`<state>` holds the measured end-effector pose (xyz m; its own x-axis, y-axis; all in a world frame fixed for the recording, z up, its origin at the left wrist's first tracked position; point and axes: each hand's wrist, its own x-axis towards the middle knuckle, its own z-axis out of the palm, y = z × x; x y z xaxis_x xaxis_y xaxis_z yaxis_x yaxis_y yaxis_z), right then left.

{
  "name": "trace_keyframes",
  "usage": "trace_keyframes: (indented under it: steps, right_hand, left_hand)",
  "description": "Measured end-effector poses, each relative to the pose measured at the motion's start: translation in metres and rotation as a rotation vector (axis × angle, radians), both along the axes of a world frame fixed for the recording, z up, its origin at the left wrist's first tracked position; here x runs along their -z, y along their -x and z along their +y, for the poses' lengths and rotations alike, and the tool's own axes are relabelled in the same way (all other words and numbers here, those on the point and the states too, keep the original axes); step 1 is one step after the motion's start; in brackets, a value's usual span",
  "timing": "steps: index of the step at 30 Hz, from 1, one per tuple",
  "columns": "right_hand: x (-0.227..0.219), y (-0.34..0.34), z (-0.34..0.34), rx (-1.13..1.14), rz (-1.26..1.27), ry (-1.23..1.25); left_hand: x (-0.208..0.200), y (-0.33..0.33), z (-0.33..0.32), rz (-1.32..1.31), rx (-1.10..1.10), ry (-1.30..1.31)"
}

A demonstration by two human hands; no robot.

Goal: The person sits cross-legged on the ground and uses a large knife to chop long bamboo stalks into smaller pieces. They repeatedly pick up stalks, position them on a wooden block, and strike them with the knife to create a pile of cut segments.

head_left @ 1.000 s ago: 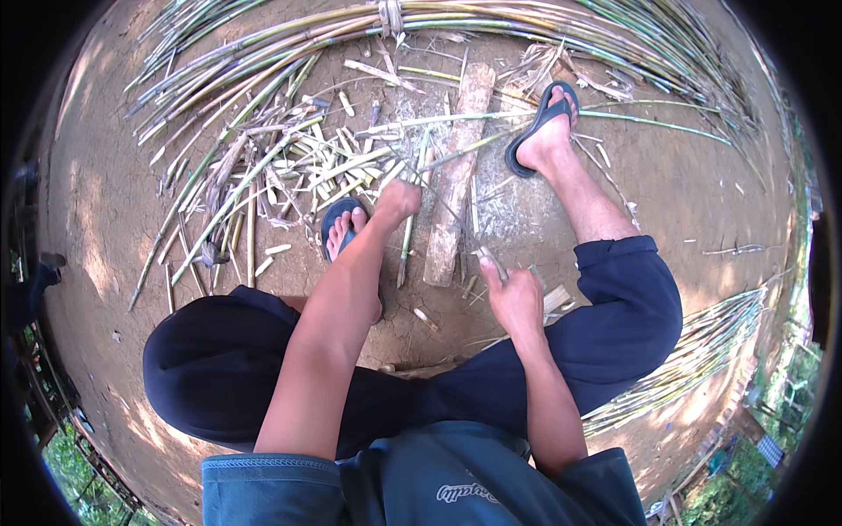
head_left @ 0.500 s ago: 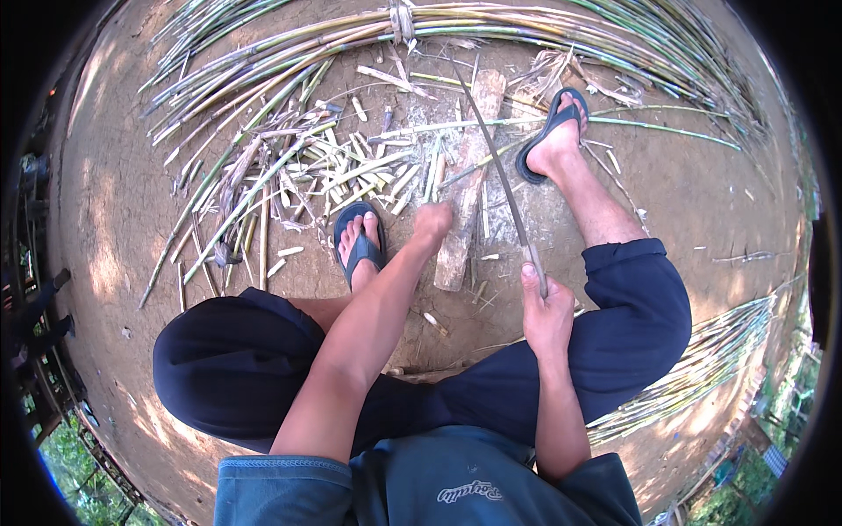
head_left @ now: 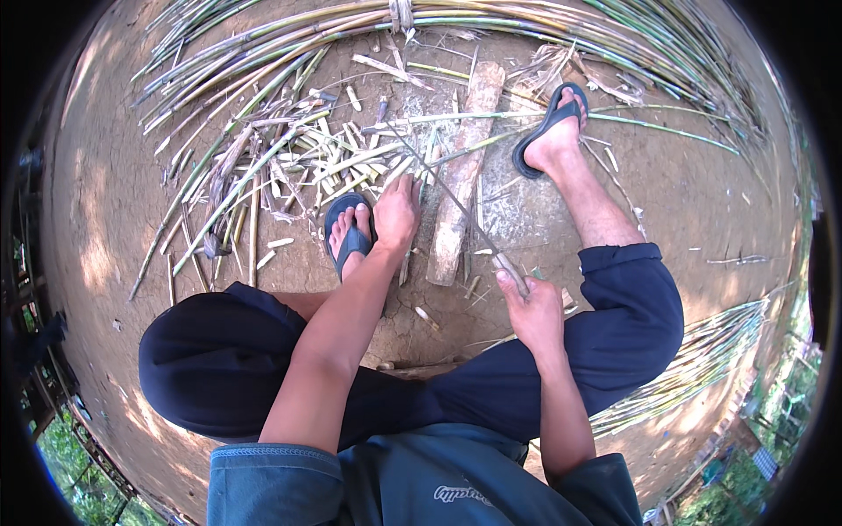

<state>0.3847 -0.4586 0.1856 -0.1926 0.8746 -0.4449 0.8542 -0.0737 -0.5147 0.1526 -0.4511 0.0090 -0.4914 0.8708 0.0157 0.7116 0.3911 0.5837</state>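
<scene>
My right hand (head_left: 533, 309) is wrapped round the handle of a long, thin-bladed machete (head_left: 447, 189). Its blade slants up and left, passing over a wooden chopping log (head_left: 454, 215). Beside the log, my left hand (head_left: 399, 210) reaches forward with its fingers stretched out; their tips are partly hidden. They are close to a short green cane piece (head_left: 427, 156) at the right edge of a heap of cut cane pieces (head_left: 342, 158). Whether the fingertips touch that piece is hard to make out. Longer cane stalks (head_left: 491, 140) lie across the log.
A tied bundle of long canes (head_left: 298, 44) curves across the far side. Another cane bundle (head_left: 693, 368) lies at the right. My sandalled feet stand on the dirt, the left sandal (head_left: 353, 235) beside the heap and the right sandal (head_left: 553, 127) right of the log. Dry husks (head_left: 561, 70) lie beyond.
My left hand has moved left from beside the log toward the heap, its fist loosening into straighter fingers. The machete tip has swung left and down, with my right hand slightly lower.
</scene>
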Motion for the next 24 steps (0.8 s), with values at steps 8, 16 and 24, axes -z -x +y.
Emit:
trace_keyframes:
  steps: [8, 16, 24]
  right_hand:
    - [0.049, 0.025, 0.017, -0.078, -0.06, 0.022]
    - [0.022, 0.025, 0.009, -0.099, -0.219, -0.054]
    - [0.022, 0.045, 0.023, -0.177, -0.257, -0.122]
  left_hand:
    - [-0.002, 0.026, 0.005, -0.153, 0.156, 0.24]
    - [-0.009, 0.035, 0.005, -0.358, 0.293, 0.301]
    - [0.01, 0.043, 0.013, -0.561, 0.144, 0.151]
